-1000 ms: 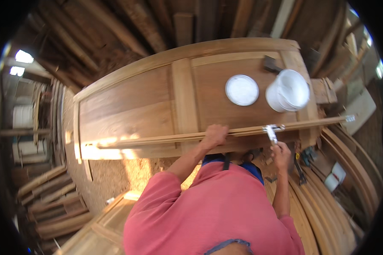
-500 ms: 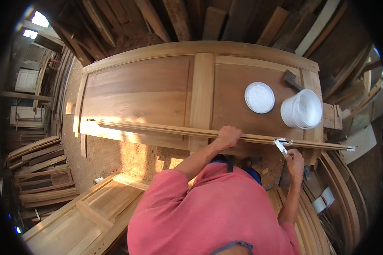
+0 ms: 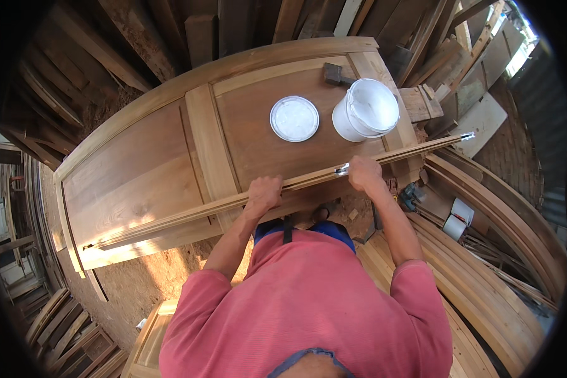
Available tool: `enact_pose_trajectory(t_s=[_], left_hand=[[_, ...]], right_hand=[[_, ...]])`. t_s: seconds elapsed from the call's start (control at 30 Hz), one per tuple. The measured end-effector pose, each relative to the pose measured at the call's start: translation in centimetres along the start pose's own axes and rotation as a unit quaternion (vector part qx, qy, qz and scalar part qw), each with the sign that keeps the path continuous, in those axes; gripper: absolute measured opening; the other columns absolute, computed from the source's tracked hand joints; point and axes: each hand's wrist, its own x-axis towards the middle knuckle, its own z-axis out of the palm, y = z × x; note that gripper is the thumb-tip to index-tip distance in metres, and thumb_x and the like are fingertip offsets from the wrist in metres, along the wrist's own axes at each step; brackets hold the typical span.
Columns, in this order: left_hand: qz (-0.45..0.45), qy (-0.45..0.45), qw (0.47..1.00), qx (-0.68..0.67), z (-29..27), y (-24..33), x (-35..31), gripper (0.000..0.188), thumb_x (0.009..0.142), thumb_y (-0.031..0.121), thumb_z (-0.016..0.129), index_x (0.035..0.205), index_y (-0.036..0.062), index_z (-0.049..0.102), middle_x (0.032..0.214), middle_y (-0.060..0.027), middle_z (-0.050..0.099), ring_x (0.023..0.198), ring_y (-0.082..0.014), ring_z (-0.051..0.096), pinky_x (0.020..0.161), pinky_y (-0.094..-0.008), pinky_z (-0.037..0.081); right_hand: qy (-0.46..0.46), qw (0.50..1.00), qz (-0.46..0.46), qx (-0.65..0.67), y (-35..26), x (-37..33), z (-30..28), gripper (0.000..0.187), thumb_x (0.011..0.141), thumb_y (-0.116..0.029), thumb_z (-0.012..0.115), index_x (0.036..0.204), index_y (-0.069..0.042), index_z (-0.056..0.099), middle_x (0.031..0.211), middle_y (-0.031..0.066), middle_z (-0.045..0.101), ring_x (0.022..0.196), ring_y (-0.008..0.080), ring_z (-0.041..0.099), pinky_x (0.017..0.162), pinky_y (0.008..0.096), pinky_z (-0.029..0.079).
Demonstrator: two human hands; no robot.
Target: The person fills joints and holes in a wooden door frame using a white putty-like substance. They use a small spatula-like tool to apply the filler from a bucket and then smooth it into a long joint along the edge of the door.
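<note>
L hand (image 3: 265, 192) grasps wooden strip (image 3: 309, 177), laid lengthwise along near side of panelled door (image 3: 252, 142), apparently for steadying; R hand (image 3: 364, 173) curled at strip beside white smear (image 3: 341, 169), its hold unclear. Open bucket (image 3: 351, 120) w/ lid (image 3: 294, 118) adj., prob. for easy reach.

Your left hand (image 3: 266, 192), fingers curled, grips a long wooden strip (image 3: 309, 178) (single or paired: unclear) along the near edge of the panelled door (image 3: 211, 145). Your right hand (image 3: 364, 173) is on it nearer the door's right end; whether you hold a tool there, cannot tell. White patch (image 3: 341, 169) just beside that hand. Strip's white-smeared tip overhangs the right end. Toward the far right corner: open white bucket (image 3: 348, 121), round lid (image 3: 294, 118) to its left, dark block-headed tool (image 3: 332, 74) behind.
</note>
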Motion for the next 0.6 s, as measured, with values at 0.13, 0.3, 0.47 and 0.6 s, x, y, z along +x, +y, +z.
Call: enact_pose_trajectory(t_s=[0.13, 0.3, 0.47, 0.6], left_hand=[[-0.006, -0.026, 1.000, -0.004, -0.3, -0.3, -0.3, 0.022, 0.076, 0.015, 0.072, 0.096, 0.0050, 0.068, 0.089, -0.0231, 0.074, 0.084, -0.0426, 0.073, 0.074, -0.0523, 0.058], [-0.004, -0.034, 0.999, -0.004, -0.8, 0.0, -0.4, 0.023, 0.076, 0.015, 0.072, 0.096, 0.0052, 0.069, 0.090, -0.0223, 0.074, 0.086, -0.0422, 0.073, 0.076, -0.0517, 0.058], [0.003, -0.035, 0.999, 0.006, -0.7, 0.2, -0.1, 0.023, 0.075, 0.015, 0.071, 0.096, 0.0052, 0.069, 0.091, -0.0229, 0.074, 0.087, -0.0423, 0.073, 0.076, -0.0518, 0.059], [0.003, -0.027, 1.000, 0.006, -0.8, 0.3, -0.3, 0.023, 0.076, 0.015, 0.070, 0.096, 0.0057, 0.069, 0.090, -0.0231, 0.074, 0.085, -0.0428, 0.073, 0.075, -0.0525, 0.058]], right_hand=[[0.069, 0.997, 0.029, 0.022, 3.3, 0.7, -0.1, 0.027, 0.089, -0.021, 0.060, 0.092, 0.000, 0.076, 0.097, 0.0257, 0.074, 0.095, 0.0458, 0.071, 0.084, 0.0520, 0.057], [0.053, 0.997, 0.032, 0.052, 2.9, -1.9, -1.2, 0.026, 0.087, -0.019, 0.061, 0.097, 0.000, 0.076, 0.101, 0.0276, 0.073, 0.099, 0.0463, 0.071, 0.087, 0.0513, 0.057], [0.064, 0.989, 0.070, 0.116, 4.4, -2.4, -1.3, 0.027, 0.085, -0.021, 0.061, 0.098, -0.003, 0.077, 0.102, 0.0273, 0.073, 0.100, 0.0478, 0.069, 0.090, 0.0525, 0.055], [0.106, 0.978, 0.114, 0.138, 5.5, -3.9, -2.0, 0.028, 0.086, -0.023, 0.059, 0.097, -0.005, 0.077, 0.101, 0.0266, 0.072, 0.100, 0.0473, 0.068, 0.090, 0.0519, 0.055]])
